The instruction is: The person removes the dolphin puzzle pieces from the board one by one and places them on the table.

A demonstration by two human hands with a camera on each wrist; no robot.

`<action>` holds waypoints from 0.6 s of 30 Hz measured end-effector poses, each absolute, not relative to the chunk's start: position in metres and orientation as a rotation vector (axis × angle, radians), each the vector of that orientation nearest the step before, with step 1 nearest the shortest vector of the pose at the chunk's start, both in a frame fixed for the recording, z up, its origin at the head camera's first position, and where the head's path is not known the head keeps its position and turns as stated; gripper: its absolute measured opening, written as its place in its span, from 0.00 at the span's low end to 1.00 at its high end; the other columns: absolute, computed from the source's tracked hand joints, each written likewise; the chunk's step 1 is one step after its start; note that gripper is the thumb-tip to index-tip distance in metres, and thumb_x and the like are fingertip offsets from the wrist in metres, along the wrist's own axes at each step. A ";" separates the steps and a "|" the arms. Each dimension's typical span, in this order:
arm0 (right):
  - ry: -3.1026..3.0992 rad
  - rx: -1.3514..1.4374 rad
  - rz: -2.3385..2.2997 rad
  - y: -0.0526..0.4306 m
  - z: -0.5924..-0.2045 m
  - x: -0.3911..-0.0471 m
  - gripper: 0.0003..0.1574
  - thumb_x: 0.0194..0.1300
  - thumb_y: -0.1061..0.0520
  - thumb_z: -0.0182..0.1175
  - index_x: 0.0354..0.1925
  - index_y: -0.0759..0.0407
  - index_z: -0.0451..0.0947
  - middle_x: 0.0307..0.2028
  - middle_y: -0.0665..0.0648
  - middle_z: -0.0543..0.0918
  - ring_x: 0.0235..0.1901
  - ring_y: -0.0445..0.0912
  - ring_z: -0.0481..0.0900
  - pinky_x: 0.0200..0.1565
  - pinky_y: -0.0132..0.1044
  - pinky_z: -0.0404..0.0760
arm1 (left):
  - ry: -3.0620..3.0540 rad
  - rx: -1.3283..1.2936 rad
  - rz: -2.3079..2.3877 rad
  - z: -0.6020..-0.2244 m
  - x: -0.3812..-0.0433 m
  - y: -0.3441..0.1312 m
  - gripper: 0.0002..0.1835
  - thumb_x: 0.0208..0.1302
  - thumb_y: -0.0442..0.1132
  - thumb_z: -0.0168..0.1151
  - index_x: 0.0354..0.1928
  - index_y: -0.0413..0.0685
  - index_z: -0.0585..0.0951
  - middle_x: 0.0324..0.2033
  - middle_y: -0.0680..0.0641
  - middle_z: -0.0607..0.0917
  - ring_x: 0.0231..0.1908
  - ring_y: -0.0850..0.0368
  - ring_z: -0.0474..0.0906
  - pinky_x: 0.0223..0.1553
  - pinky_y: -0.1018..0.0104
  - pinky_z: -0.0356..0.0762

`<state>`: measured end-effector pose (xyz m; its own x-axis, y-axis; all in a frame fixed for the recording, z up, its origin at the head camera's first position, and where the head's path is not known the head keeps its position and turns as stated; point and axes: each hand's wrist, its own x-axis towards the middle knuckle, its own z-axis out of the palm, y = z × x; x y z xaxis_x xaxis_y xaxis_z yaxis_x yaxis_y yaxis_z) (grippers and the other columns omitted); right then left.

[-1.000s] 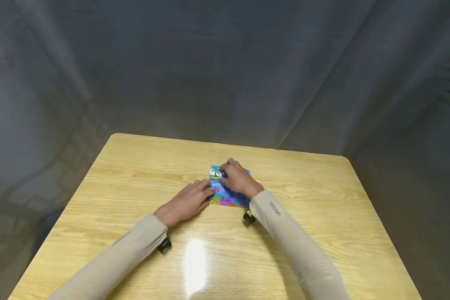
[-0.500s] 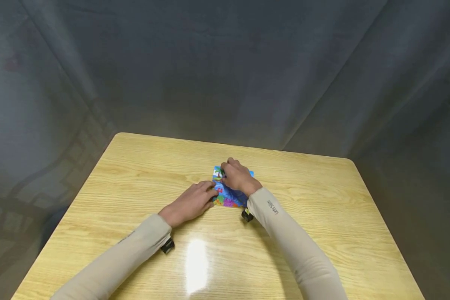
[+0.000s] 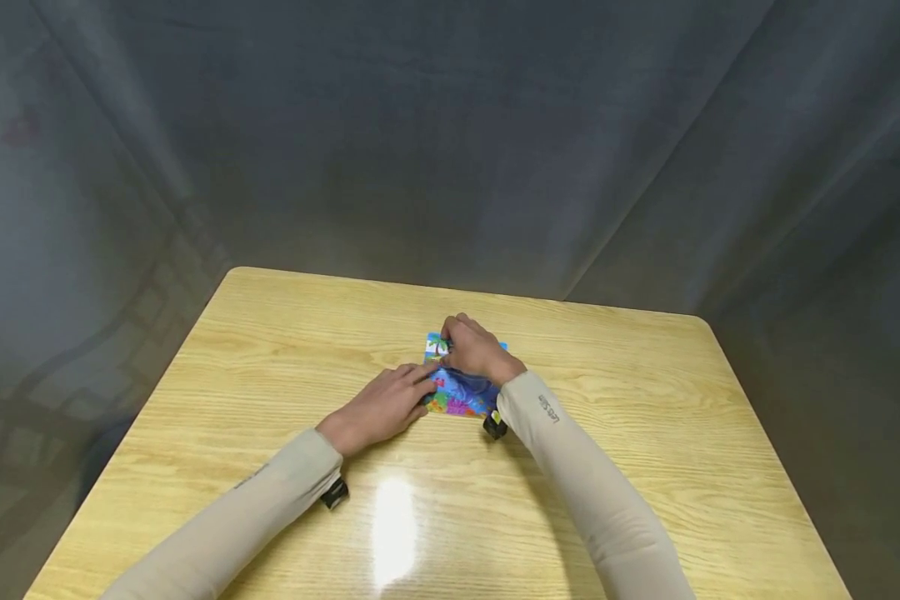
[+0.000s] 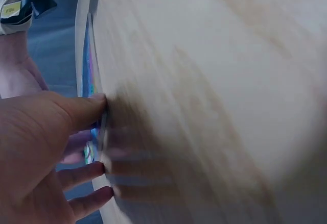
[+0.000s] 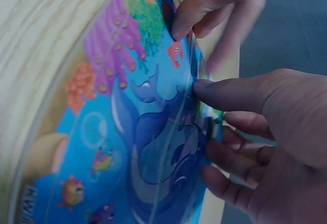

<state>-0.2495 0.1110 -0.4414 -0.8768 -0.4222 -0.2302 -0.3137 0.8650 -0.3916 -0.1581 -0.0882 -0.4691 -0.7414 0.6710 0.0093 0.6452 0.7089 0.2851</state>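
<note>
A flat picture board (image 3: 457,403) printed with a bright sea scene lies near the middle of the table. In the right wrist view its dolphins (image 5: 145,127), purple coral (image 5: 115,40) and small fish show close up. My left hand (image 3: 385,406) rests at the board's left edge, fingers mostly straight, its index finger reaching to the right fingertips. My right hand (image 3: 477,350) bends over the upper part of the board, covering much of it. Between its thumb and curled fingers it pinches a small dark piece (image 5: 210,128), seen edge-on and mostly hidden.
The wooden table (image 3: 645,433) spreads out on all sides of the board, with a bright light reflection (image 3: 394,533) near its front. A dark grey curtain (image 3: 420,150) hangs behind the far edge. Each wrist carries a small black camera.
My left index finger has stretched out further, towards the right fingertips. The right hand has shifted only slightly over the same spot. The board has stayed about where it was.
</note>
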 end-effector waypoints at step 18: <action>2.636 -0.540 -1.133 0.161 -0.419 -0.256 0.10 0.79 0.59 0.60 0.52 0.60 0.84 0.44 0.61 0.86 0.40 0.49 0.79 0.42 0.38 0.79 | 2.806 1.105 0.384 -0.466 -0.160 -0.087 0.21 0.81 0.44 0.60 0.70 0.49 0.79 0.78 0.44 0.73 0.75 0.40 0.71 0.70 0.40 0.78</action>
